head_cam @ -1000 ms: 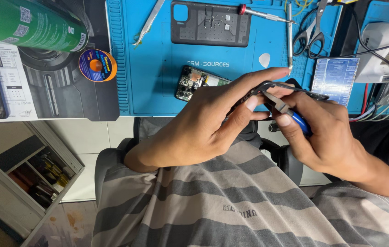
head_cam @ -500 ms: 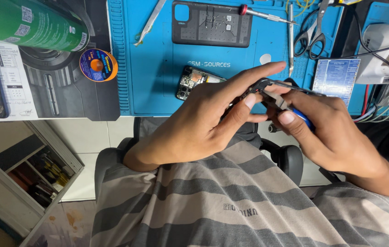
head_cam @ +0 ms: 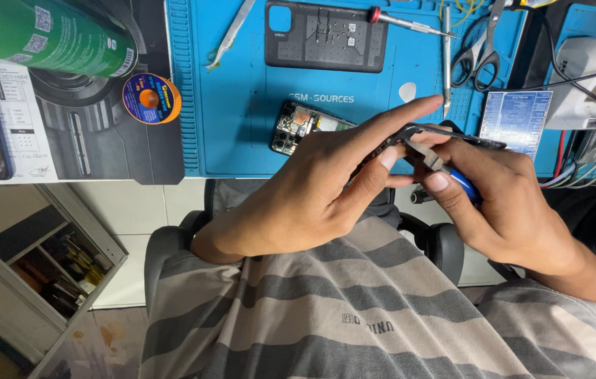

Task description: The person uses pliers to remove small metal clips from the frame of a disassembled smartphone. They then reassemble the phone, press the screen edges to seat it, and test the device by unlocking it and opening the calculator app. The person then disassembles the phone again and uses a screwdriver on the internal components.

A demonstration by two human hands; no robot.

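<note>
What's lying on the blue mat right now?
On the blue mat: a dark phone back cover, tweezers, a screwdriver, a white pick, an opened phone, partly hidden by the left hand.

L hand (head_cam: 312, 196) fingers extended, R hand (head_cam: 501, 203) pinching, fingertips meeting

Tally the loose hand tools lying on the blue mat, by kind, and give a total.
Tweezers: 1
Red-handled screwdriver: 1
Slim metal tool: 1
Scissors: 1
Total: 4
</note>
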